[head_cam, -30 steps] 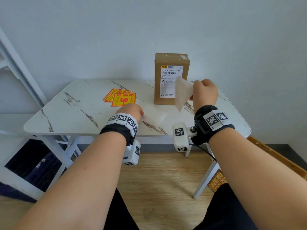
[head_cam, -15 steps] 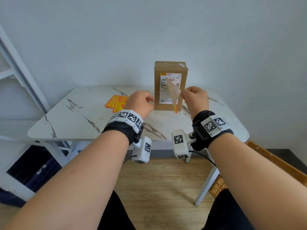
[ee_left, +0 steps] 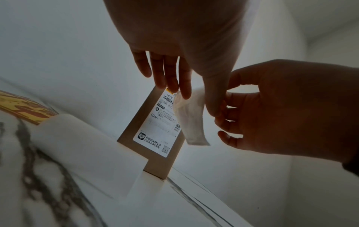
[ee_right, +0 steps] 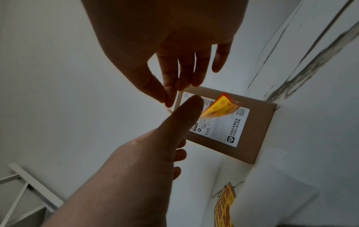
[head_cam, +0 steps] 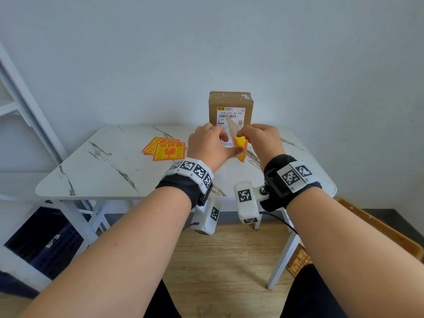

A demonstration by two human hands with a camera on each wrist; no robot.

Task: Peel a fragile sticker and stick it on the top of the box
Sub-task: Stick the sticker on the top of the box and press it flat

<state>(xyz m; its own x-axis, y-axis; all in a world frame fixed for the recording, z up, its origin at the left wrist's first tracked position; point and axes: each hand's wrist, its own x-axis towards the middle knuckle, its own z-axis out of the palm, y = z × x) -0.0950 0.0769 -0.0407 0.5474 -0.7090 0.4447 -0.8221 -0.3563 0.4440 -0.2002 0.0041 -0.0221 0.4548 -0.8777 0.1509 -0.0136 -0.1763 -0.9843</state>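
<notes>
A brown cardboard box with a white shipping label stands upright at the back of the marble table. In front of it both hands hold one fragile sticker in the air. Its yellow-orange face curls away from the pale backing. My left hand pinches the sheet between thumb and fingers. My right hand pinches its upper edge between thumb and forefinger. The yellow sticker shows against the box label. How far it is peeled is hidden by the fingers.
A pile of yellow fragile stickers lies left of the box. A loose white backing sheet lies on the table near me. A white frame stands at left, a dark crate under the table, a wooden board at right.
My left hand rose from the sheet on the table and joined the right hand at the sticker. The sticker turned edge-on and its yellow face now shows.
</notes>
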